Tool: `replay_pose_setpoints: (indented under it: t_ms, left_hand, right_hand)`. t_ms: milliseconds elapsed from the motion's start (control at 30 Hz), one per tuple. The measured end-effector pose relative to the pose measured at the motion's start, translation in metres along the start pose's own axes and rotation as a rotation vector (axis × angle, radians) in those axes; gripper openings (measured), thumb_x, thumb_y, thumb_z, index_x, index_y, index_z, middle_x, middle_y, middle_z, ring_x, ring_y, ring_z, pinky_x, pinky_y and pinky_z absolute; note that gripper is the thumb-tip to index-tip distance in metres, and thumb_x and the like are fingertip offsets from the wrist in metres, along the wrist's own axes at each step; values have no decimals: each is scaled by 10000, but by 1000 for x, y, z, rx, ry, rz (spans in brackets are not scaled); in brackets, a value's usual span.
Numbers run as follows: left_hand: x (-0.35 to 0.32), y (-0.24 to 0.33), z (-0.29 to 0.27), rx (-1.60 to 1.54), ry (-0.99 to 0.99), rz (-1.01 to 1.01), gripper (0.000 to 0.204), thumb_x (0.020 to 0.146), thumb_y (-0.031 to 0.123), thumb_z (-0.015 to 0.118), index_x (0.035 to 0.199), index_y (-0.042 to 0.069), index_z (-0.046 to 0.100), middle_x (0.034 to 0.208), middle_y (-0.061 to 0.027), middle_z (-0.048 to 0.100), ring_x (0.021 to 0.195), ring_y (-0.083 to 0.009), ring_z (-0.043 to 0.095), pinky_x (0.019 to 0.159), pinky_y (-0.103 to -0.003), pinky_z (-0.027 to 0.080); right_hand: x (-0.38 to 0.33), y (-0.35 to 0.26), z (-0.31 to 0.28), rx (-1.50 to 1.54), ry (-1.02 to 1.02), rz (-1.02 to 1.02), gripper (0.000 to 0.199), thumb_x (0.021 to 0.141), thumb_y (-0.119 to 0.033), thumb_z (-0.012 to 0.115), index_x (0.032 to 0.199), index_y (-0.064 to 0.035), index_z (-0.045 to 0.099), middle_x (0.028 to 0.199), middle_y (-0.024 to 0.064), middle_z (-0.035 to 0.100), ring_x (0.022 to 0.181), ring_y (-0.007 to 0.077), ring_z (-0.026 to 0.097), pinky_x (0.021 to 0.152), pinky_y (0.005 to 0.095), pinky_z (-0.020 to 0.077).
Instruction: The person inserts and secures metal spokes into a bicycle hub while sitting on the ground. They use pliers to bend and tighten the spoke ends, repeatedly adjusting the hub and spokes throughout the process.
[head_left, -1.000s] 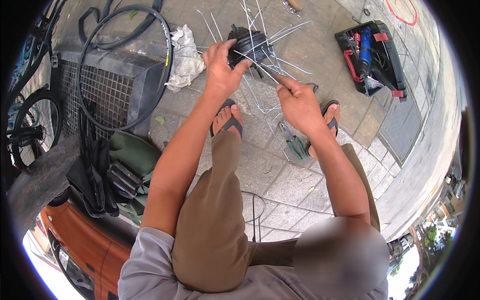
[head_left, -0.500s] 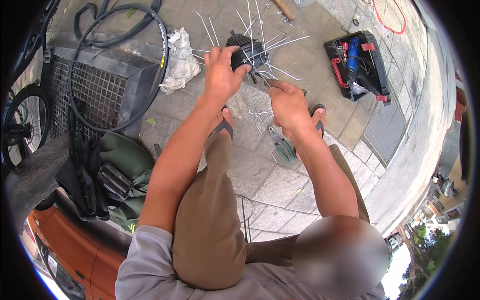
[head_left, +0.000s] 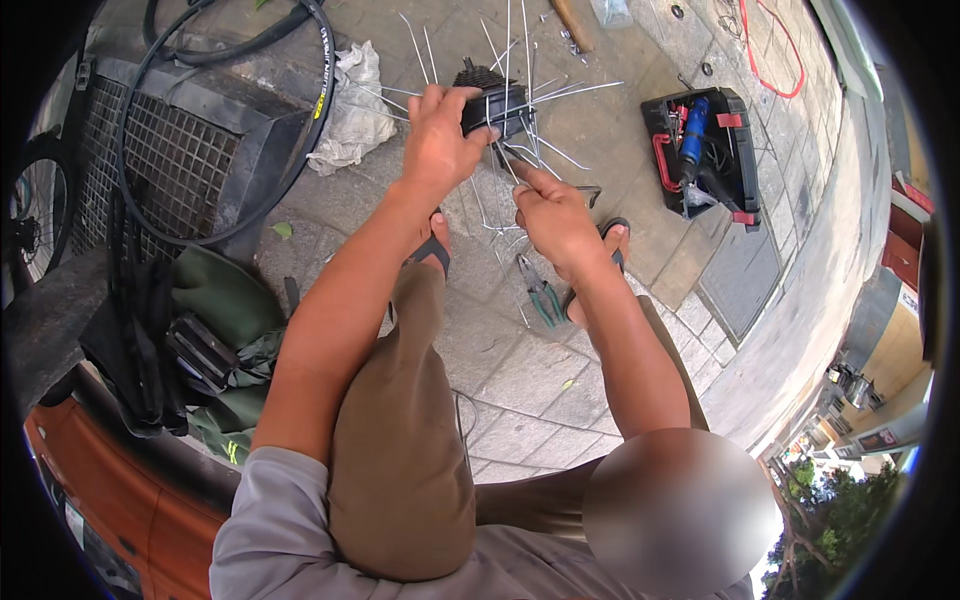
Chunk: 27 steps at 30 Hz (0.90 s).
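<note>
Near the top middle, my left hand (head_left: 440, 140) is closed round the black rear wheel hub (head_left: 512, 108), thumb at its near side. The hub has a sprocket stack (head_left: 480, 74) at its far end, and several loose silver spokes (head_left: 575, 90) stick out of it all round. Just below the hub, my right hand (head_left: 555, 215) is closed, its fingertips close to a spoke hanging from the near side. A dark bent metal piece (head_left: 594, 192) shows beside its knuckles; what the fingers grip is mostly hidden. Green-handled pliers (head_left: 543, 297) lie on the paving below my right hand.
A black rim (head_left: 125, 125) leans at the left over a metal grate (head_left: 180, 160), next to a crumpled white cloth (head_left: 350, 130). An open black tool case (head_left: 745, 150) with a blue tool stands at the right. A green bag (head_left: 225, 300) lies at lower left.
My right hand has shifted slightly left and down, and the dark bent piece now shows beside it. My left hand stays on the hub. The whole view has tilted a little.
</note>
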<state>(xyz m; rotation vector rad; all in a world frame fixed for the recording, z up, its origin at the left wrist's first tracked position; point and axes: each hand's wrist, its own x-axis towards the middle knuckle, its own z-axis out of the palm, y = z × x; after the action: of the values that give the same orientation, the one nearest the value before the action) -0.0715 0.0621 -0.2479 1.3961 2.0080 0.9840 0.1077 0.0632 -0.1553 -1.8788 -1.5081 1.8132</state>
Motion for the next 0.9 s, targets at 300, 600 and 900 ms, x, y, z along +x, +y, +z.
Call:
replay_pose_setpoints:
  t_ms: [300,600,900]
  left_hand:
    - [2,0,-3,-8,1,-33,594,777,238,911,1327,152,701,1190,-101,599,1177,-340,521,1037,-436,490]
    - [0,3,-5,-1,-20,-63,595,765,262,917,1315,167,711,1172,-84,604,1154,-332,522,1015,-434,502]
    - [3,5,-4,-21,-39,-38,592,783,247,908,1326,148,695,1187,-91,608,1150,-339,526,1013,-439,499]
  right_hand:
    - [31,20,-49,630,-372,286,503,1071,-156,586,1548,-14,513,635,-76,361,481,47,306,425,234,232]
    - [11,-4,-25,16,116,126,441,997,-212,622,1382,-14,705,774,60,684,658,171,623,622,310,493]
    - [8,8,2,-99,325,-121,394,983,-185,621,1278,46,742,1107,233,795,1048,301,759,950,359,544]
